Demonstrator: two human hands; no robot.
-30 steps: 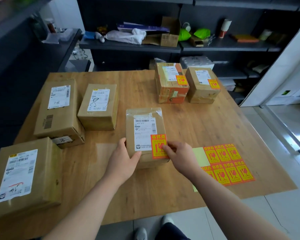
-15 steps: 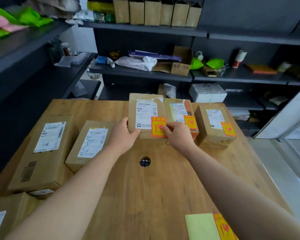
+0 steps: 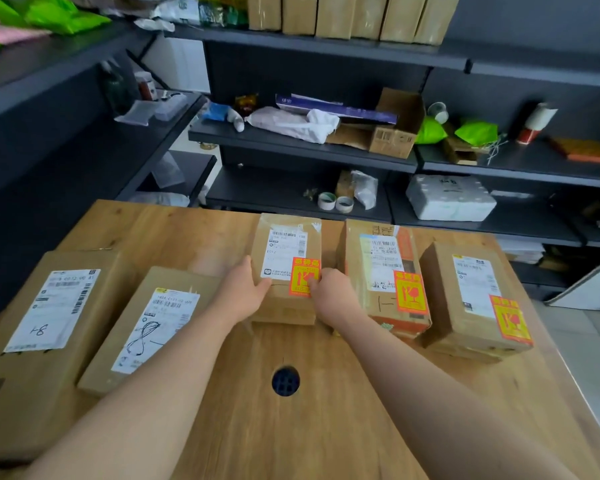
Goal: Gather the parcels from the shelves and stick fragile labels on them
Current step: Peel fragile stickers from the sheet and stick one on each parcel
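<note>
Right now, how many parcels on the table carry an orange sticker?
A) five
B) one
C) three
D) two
C: an orange sticker shows on the held parcel, the middle-right parcel and the far-right parcel; the two left parcels bear only white labels.

A wooden table point(image 3: 291, 427) fills the foreground, with a round dark cable hole point(image 3: 285, 381) in its top near the middle. Behind its far edge two tape rolls point(image 3: 326, 200) stand side by side, with a white foam block point(image 3: 451, 199) to their right. Higher up lie a crumpled white bag point(image 3: 291, 121), a long purple box point(image 3: 336, 107) and two green bags point(image 3: 477, 132).
</note>
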